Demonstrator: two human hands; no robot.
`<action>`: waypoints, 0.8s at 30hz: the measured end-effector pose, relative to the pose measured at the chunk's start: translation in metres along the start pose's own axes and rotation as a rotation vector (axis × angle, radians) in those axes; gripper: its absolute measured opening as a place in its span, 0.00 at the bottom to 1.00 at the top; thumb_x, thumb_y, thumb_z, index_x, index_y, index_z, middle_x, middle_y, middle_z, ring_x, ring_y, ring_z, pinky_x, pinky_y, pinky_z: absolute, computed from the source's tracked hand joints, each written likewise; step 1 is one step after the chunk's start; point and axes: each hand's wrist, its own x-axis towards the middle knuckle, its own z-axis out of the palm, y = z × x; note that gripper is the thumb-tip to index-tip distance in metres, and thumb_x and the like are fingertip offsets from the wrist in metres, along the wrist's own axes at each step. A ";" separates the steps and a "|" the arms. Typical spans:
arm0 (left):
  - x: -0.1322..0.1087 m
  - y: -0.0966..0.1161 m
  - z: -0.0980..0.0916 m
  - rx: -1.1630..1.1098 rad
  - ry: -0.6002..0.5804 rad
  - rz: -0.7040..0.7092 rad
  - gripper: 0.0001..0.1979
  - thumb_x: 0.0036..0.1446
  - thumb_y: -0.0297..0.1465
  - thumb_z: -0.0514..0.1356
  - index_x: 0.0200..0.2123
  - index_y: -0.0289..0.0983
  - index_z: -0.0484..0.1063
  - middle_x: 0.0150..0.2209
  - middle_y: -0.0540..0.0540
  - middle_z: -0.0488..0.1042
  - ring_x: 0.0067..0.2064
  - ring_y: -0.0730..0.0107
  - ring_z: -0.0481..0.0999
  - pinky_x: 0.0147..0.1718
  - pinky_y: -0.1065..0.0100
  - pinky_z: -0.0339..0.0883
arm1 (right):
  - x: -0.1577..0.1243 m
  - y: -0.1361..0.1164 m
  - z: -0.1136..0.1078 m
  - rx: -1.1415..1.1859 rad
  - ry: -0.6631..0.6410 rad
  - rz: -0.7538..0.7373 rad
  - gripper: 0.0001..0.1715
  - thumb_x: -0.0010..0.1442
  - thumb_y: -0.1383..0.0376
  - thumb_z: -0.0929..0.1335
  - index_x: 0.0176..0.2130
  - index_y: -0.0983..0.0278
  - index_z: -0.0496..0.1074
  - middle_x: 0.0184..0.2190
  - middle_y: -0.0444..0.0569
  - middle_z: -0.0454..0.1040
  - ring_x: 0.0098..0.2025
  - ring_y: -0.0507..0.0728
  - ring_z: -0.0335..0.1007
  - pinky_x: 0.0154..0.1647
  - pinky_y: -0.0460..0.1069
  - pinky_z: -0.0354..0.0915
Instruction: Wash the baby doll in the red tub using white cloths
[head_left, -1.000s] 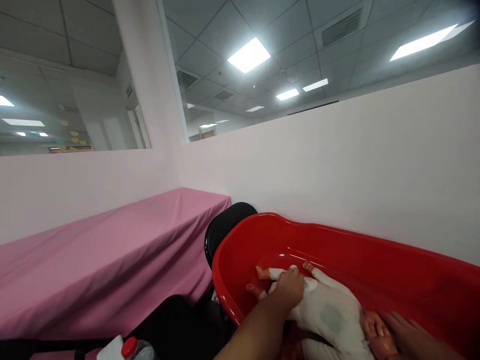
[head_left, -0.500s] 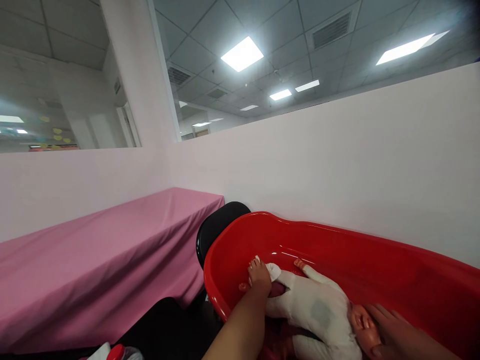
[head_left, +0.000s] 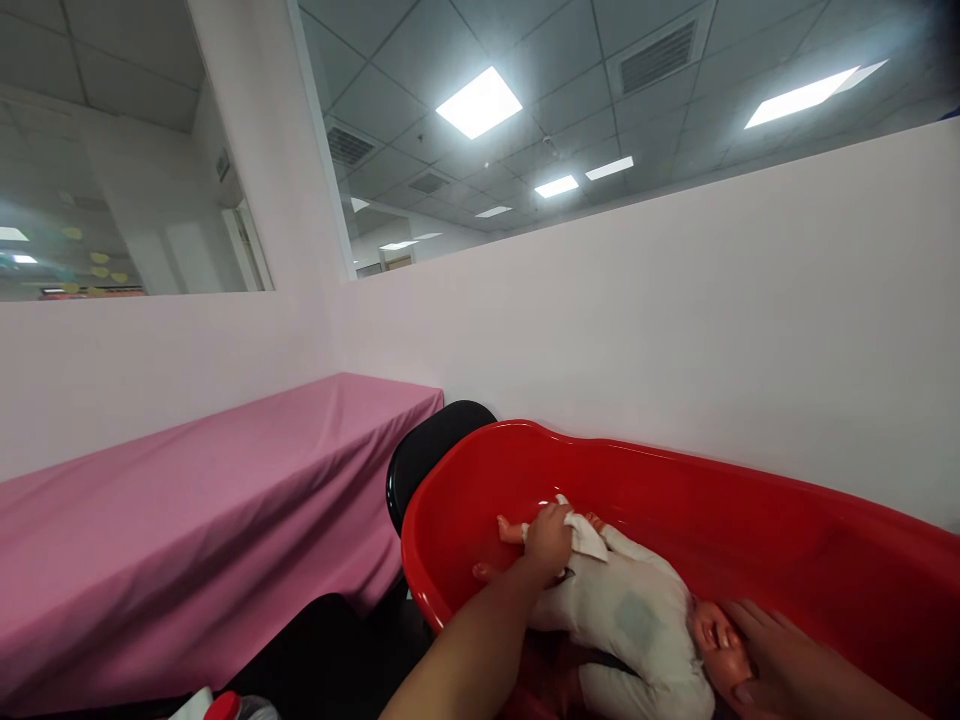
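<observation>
A baby doll (head_left: 600, 600) in a cream-white bodysuit lies on its back inside a red tub (head_left: 465, 470), its head toward the right. My left hand (head_left: 550, 542) is closed on a small white cloth (head_left: 589, 538) over the doll's legs and lower body. Part of the cloth sticks out past my fingers. At the doll's head (head_left: 721, 640), my right hand (head_left: 776, 650) cups the far side, fingers stretched along it and thumb near the crown. The palm is hidden behind the head. One bare foot (head_left: 511, 530) of the doll shows left of my left hand.
A black chair back (head_left: 431, 445) stands behind the tub's left end. To the left is a long surface under a pink cloth (head_left: 225, 500). A red-capped bottle (head_left: 225, 706) is at the bottom edge, beside a black seat (head_left: 322, 650). A white wall (head_left: 637, 330) runs behind the tub.
My left hand has moved with the white cloth from the doll's lower leg, to the right, up to its upper legs. One foot has come into sight. My right hand stays at the head.
</observation>
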 end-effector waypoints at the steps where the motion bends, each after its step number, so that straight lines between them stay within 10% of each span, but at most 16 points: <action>1: -0.004 0.010 0.003 -0.033 -0.014 0.098 0.25 0.66 0.29 0.49 0.64 0.40 0.69 0.62 0.46 0.71 0.63 0.60 0.68 0.64 0.67 0.60 | 0.000 0.001 0.001 -0.004 0.005 -0.004 0.24 0.43 0.62 0.69 0.44 0.52 0.73 0.44 0.53 0.76 0.49 0.73 0.73 0.40 0.60 0.70; 9: -0.040 0.045 0.051 0.066 -0.258 0.616 0.27 0.69 0.41 0.48 0.69 0.54 0.58 0.71 0.51 0.59 0.71 0.51 0.57 0.68 0.47 0.49 | -0.001 0.002 -0.001 0.012 -0.003 -0.039 0.27 0.44 0.61 0.69 0.47 0.51 0.73 0.48 0.53 0.76 0.53 0.75 0.71 0.42 0.63 0.70; 24: -0.001 -0.050 0.009 0.284 -0.201 -0.221 0.28 0.69 0.39 0.44 0.69 0.40 0.60 0.72 0.36 0.54 0.73 0.46 0.49 0.69 0.37 0.33 | -0.009 -0.010 -0.007 -0.040 -0.015 0.008 0.29 0.46 0.60 0.69 0.50 0.57 0.71 0.50 0.56 0.75 0.52 0.70 0.70 0.43 0.56 0.68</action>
